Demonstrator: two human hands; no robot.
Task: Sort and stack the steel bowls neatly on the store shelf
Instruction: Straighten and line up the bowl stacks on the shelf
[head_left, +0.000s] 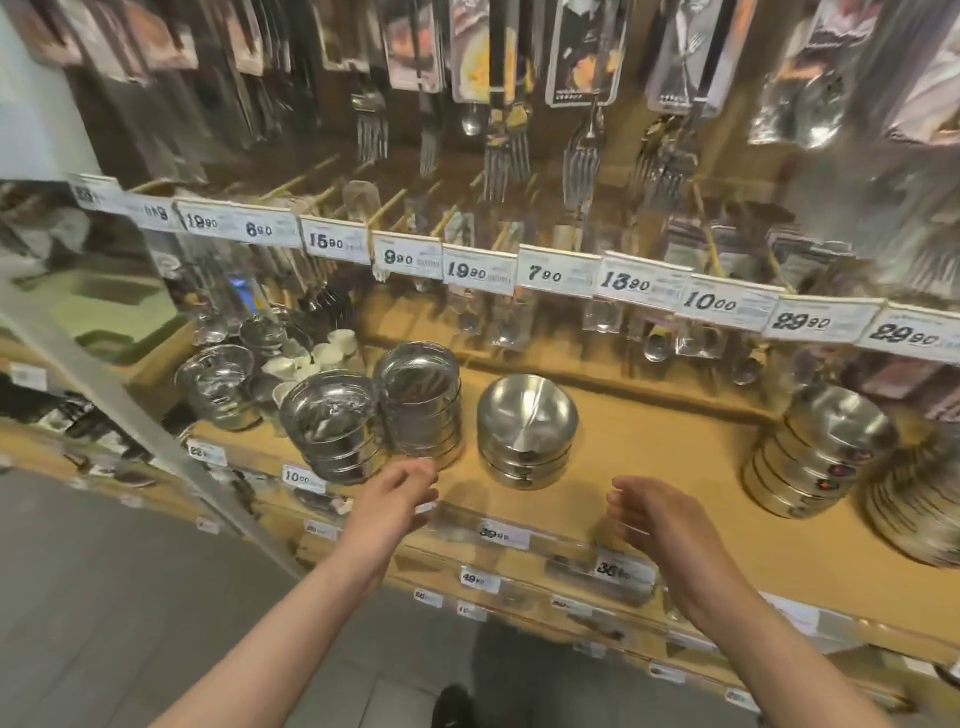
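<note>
Five stacks of steel bowls are being shown on the wooden shelf (649, 467): one stack at the far left (218, 387), two stacks touching side by side (332, 431) (423, 402), one stack in the middle (524, 431), and one stack to the right (821, 452). A sixth stack (914, 509) is being cut off by the right edge. The bowls in each stack cannot be counted. Two hands are being held out, a left hand (395, 499) and a right hand (660, 525). About a dozen price tags are being displayed along the rail above (550, 271).

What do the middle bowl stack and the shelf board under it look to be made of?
Middle bowl stack: apparently stainless steel, brushed satin finish; grey metallic sheen with soft reflections inside the top bowl. Shelf board: looks like wood or wood-look laminate, matte light brown; which one is unclear.
</note>
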